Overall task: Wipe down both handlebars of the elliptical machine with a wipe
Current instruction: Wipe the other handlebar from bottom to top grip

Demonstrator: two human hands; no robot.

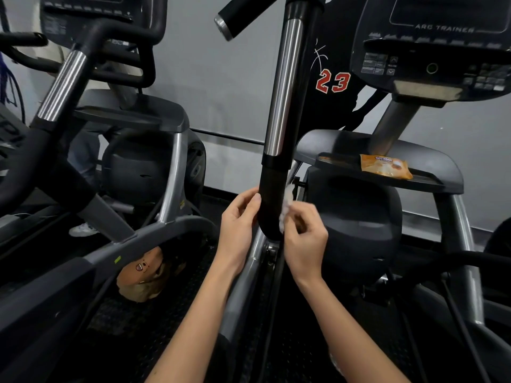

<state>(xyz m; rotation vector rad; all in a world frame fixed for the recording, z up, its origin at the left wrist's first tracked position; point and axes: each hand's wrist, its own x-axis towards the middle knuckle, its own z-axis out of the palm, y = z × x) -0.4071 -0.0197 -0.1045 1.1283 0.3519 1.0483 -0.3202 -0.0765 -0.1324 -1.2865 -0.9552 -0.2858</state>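
A tall handlebar [284,87] of the elliptical rises in the middle, chrome above and black [269,200] at its lower end. My right hand [304,233] pinches a crumpled white wipe [286,205] against the right side of the black lower section. My left hand [239,219] touches the left side of the same section with thumb and fingertips. A short black grip with a chrome cap [235,16] juts out near the top. The machine's other handlebar is not in view.
An orange wipes packet [385,167] lies on the tray [431,182] of the machine on the right, below its console [434,48]. A second machine with its own handlebar [62,87] stands on the left. A tan bag [143,275] lies on the floor. A person in a "23" shirt [334,81] stands behind.
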